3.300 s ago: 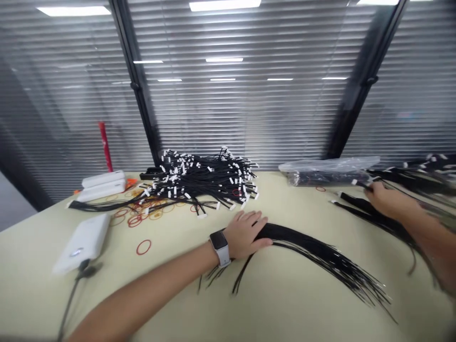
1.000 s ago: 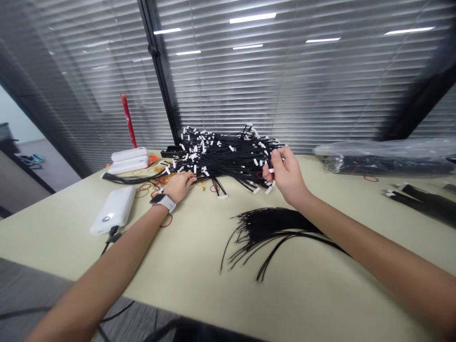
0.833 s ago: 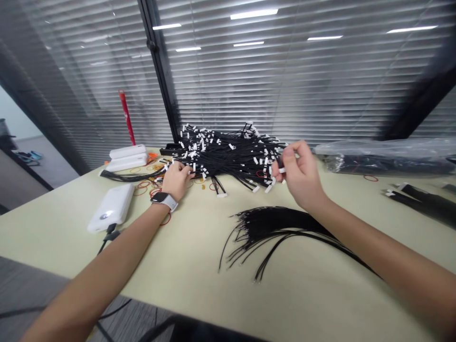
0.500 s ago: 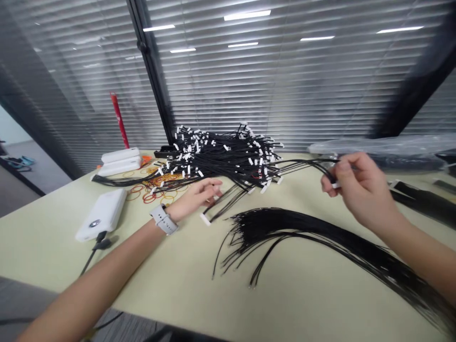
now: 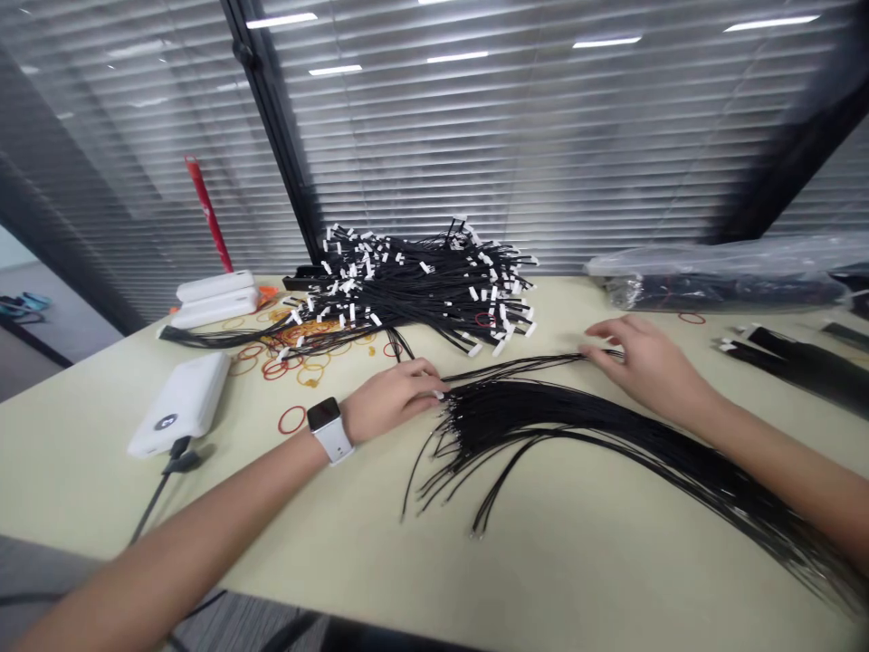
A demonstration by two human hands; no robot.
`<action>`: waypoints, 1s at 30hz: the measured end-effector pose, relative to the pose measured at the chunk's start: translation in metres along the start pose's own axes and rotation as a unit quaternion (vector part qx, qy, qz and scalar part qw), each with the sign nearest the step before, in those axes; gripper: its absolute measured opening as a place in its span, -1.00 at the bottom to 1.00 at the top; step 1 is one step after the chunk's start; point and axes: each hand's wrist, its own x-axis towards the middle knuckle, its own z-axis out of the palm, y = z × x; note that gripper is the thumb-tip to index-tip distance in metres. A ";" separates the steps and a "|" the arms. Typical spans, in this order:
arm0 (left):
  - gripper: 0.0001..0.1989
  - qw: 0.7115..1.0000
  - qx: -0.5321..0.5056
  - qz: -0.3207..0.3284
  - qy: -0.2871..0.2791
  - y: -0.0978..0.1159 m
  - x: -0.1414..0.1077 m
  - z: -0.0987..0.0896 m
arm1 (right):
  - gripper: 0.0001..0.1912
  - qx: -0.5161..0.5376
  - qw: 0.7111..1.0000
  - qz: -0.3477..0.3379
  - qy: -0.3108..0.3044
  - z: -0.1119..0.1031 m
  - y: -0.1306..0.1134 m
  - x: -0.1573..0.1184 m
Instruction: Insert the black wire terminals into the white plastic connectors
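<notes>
My left hand rests low over the table, fingers closed on the white-connector end of a thin black wire harness. That harness stretches right to my right hand, whose thumb and fingers are apart around the wires. Whether the right fingertips touch them, I cannot tell. Just below lies a thick bundle of loose black wires, its bare ends fanned out near my left fingertips. Behind my left hand is a pile of black wire harnesses with white connectors.
Red and yellow rubber bands lie scattered at the left, near a white power bank with a black cable plugged in. Stacked white boxes stand behind. A clear plastic bag and black wire bundles lie at the right.
My left hand has come down and right and closed at a connector. My right hand has moved left and its fingers have spread; the harness now lies stretched low between both hands.
</notes>
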 end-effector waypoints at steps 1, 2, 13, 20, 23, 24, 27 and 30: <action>-0.74 1.000 0.013 0.003 -0.001 0.000 0.000 0.001 | -0.76 0.013 0.999 -0.034 -0.035 0.002 -0.019 -0.006; -0.75 1.000 0.025 0.004 0.001 0.001 0.000 0.002 | -0.80 0.030 0.991 -0.087 -0.098 0.005 -0.038 -0.012; -0.80 0.982 0.050 -0.052 0.172 0.018 0.002 0.003 | -0.82 -0.083 0.917 -0.327 -0.211 0.039 -0.105 -0.036; -0.80 0.981 -0.020 -0.072 0.179 0.037 -0.002 0.003 | -0.69 -0.078 0.929 -0.305 -0.196 0.033 -0.103 -0.050; -0.83 0.981 -0.061 -0.087 0.163 0.042 -0.003 0.003 | -0.78 -0.013 0.948 -0.267 -0.171 0.034 -0.102 -0.051; -0.84 0.980 -0.077 -0.098 0.157 0.043 -0.003 0.003 | -0.80 0.008 0.953 -0.257 -0.160 0.034 -0.102 -0.050; -0.84 0.975 -0.116 -0.117 0.147 0.043 -0.004 0.004 | -0.79 0.068 0.960 -0.238 -0.130 0.035 -0.102 -0.048; -0.85 0.970 -0.152 -0.117 0.149 0.042 -0.005 0.007 | -0.81 0.117 0.964 -0.198 -0.138 0.033 -0.104 -0.048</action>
